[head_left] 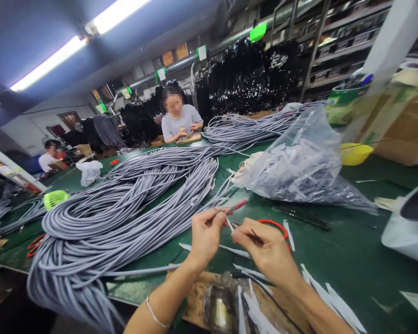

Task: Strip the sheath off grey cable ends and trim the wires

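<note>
My left hand [205, 234] is closed in a pinch on the end of a grey cable, with thin red wires [236, 206] sticking out past its fingertips. My right hand [264, 248] is closed too, its fingers pressed together right beside the left and touching a small white strip [230, 224] at the cable end. Both hands hover over the green table [348, 260]. A big heap of coiled grey cables [125, 204] lies to the left of my hands.
A clear plastic bag of white strips [299, 162] lies behind my hands. Red-handled scissors [275, 224] and loose white strips [320, 292] lie near my right hand. A yellow bowl [355, 153] stands at the right. Two other people sit at the far side.
</note>
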Demonstrator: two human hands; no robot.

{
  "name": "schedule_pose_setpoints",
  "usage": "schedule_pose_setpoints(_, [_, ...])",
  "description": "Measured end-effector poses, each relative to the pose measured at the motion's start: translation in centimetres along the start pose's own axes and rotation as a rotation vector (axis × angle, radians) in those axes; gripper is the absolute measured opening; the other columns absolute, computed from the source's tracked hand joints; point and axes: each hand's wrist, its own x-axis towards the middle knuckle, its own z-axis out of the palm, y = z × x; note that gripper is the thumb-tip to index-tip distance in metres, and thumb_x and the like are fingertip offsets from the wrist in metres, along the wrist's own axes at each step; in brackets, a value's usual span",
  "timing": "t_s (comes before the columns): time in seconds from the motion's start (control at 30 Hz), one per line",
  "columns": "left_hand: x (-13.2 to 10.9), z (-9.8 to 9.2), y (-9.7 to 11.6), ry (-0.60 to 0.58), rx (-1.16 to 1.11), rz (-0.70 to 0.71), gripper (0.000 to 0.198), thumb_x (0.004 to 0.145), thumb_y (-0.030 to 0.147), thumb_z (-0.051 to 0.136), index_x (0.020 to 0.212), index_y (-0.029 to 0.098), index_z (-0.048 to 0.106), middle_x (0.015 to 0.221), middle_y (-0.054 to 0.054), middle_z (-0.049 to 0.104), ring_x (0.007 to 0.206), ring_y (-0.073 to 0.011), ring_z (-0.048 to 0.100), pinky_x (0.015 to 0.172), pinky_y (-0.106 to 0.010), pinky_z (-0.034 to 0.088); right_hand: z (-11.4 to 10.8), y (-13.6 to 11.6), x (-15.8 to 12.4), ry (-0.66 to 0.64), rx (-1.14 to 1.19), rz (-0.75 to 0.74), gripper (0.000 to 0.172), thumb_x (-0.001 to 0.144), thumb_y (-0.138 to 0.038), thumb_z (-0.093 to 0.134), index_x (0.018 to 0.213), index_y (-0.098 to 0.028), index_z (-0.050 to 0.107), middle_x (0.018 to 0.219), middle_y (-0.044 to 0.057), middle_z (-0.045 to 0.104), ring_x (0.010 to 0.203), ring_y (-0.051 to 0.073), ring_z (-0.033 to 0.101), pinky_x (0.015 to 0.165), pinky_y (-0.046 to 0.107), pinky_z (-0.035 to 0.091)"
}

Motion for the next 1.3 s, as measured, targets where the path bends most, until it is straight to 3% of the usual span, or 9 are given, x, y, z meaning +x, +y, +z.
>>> schedule_pose_setpoints(0.23, [1.2,-0.8,0.1,0.03,0.076,-0.015,0.033,0.071,0.041,0.061,0.06,0.01,0.065,0.052,0.002,0.048,0.048,-0.0074,0.038,0.047,-0.019,0.033,0.8,-0.5,-1.4,-0.012,-0.177,-0.055,0.03,0.086,-0.022,0.047,0.057,-0.018,0.056,0.052,-0.002,0.05,0.046,0.009,0.047,0.045,0.02,0.037])
schedule_pose_setpoints(0.33, [2.4,-2.2,-0.5,0.102,0.188,-0.027,0.033,0.076,0.038,0.055,0.086,0.01,0.068,0.05,0.005,0.045,0.042,-0.0061,0.032,0.04,-0.018,0.025,1.1,0.3,-3.6,-0.18,-0.324,-0.009,0.027,0.087,-0.018,0.045,0.065,-0.019,0.061,0.06,-0.001,0.058,0.054,0.011,0.057,0.049,0.02,0.043])
schedule_pose_setpoints(0.43, [3.1,-3.2,-1.5,0.017,0.352,-0.043,0.032,0.077,0.028,0.056,0.103,0.012,0.065,0.054,0.005,0.05,0.043,-0.0067,0.039,0.042,-0.017,0.03,0.9,1.9,-5.5,-0.256,-0.497,-0.024,0.019,0.086,-0.02,0.046,0.082,-0.018,0.064,0.073,0.003,0.064,0.064,0.014,0.063,0.057,0.023,0.049])
schedule_pose_setpoints(0.57, [2.9,-3.2,-2.3,-0.01,0.456,-0.116,0.028,0.072,0.015,0.058,0.099,0.012,0.065,0.056,0.004,0.055,0.045,-0.0081,0.049,0.048,-0.018,0.04,-0.9,4.1,-4.6,-0.31,-0.697,-0.068,0.022,0.083,-0.011,0.045,0.092,-0.016,0.064,0.09,0.008,0.067,0.084,0.017,0.064,0.075,0.028,0.05])
schedule_pose_setpoints(0.7, [2.5,-2.7,-1.8,0.013,0.45,-0.146,0.018,0.071,0.019,0.06,0.084,0.01,0.069,0.069,-0.004,0.066,0.048,-0.0109,0.057,0.05,-0.022,0.046,-2.9,5.6,-1.8,-0.382,-0.985,0.099,0.033,0.063,0.005,0.047,0.081,-0.016,0.065,0.08,0.01,0.068,0.074,0.02,0.063,0.06,0.027,0.046])
schedule_pose_setpoints(0.9, [2.1,-2.3,-0.7,0.012,0.318,-0.095,0.022,0.071,0.025,0.06,0.079,0.009,0.072,0.057,-0.002,0.061,0.043,-0.0091,0.05,0.044,-0.021,0.04,-3.6,6.8,0.1,-0.398,-0.966,0.145,0.012,0.063,-0.009,0.053,0.058,-0.019,0.058,0.055,0.003,0.059,0.047,0.017,0.057,0.041,0.024,0.035])
schedule_pose_setpoints(0.97, [2.0,-2.1,-0.5,-0.017,0.178,-0.146,0.028,0.07,0.034,0.061,0.073,0.008,0.071,0.05,0.0,0.055,0.038,-0.0069,0.044,0.039,-0.02,0.034,-3.6,6.6,0.2,-0.348,-0.909,0.128,0.011,0.069,-0.014,0.05,0.065,-0.019,0.059,0.056,0.001,0.06,0.047,0.015,0.057,0.043,0.023,0.038])
schedule_pose_setpoints(1.13, [1.5,-1.6,0.4,-0.064,-0.161,-0.312,0.044,0.053,0.05,0.073,0.063,0.007,0.065,0.05,0.001,0.051,0.036,-0.0029,0.038,0.035,-0.017,0.024,-3.1,4.5,0.2,-0.012,-0.583,-0.103,0.014,0.079,-0.032,0.048,0.073,-0.021,0.054,0.062,0.0,0.059,0.051,0.012,0.056,0.048,0.022,0.044])
schedule_pose_setpoints(1.3, [1.0,-1.2,1.0,-0.098,-0.261,-0.401,0.05,0.044,0.052,0.077,0.061,0.007,0.062,0.051,0.002,0.05,0.035,-0.0011,0.035,0.033,-0.016,0.018,-2.0,3.5,-0.1,0.089,-0.604,-0.244,0.019,0.081,-0.038,0.049,0.078,-0.02,0.053,0.071,0.002,0.06,0.063,0.015,0.06,0.058,0.025,0.047])
